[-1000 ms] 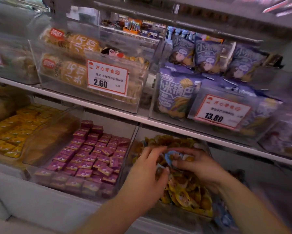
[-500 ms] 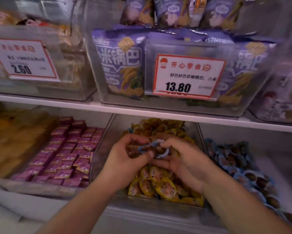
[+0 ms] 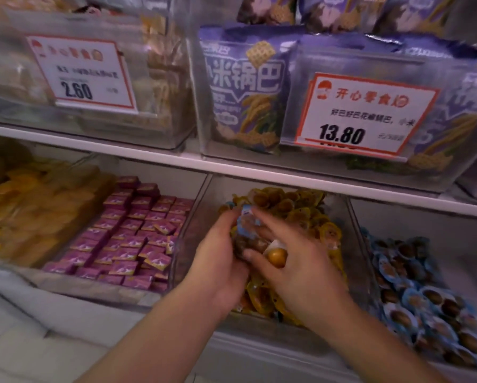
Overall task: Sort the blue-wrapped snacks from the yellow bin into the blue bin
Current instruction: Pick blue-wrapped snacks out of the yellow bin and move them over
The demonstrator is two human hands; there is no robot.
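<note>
Mid-sort, we judge; the left hand (image 3: 220, 261) grips a bunch of blue-wrapped snacks (image 3: 247, 221) above the yellow bin (image 3: 350, 214), fingers curled round them; the right hand (image 3: 295, 261) has its fingers spread over the same bunch and a round yellow-wrapped piece (image 3: 276, 255); whether it pinches anything we cannot tell. None of the held snacks are in the blue bin (image 3: 436, 225) yet, which sits just right of the yellow bin on the lower shelf (image 3: 74, 322) and already holds many blue wrappers. Still to do: carry the bunch across the divider wall and check for more blue strays; the yellow heap may hide some. Left of it, a bin of purple packets (image 3: 127, 244); the upper shelf edge (image 3: 259, 172) overhangs the bins.
</note>
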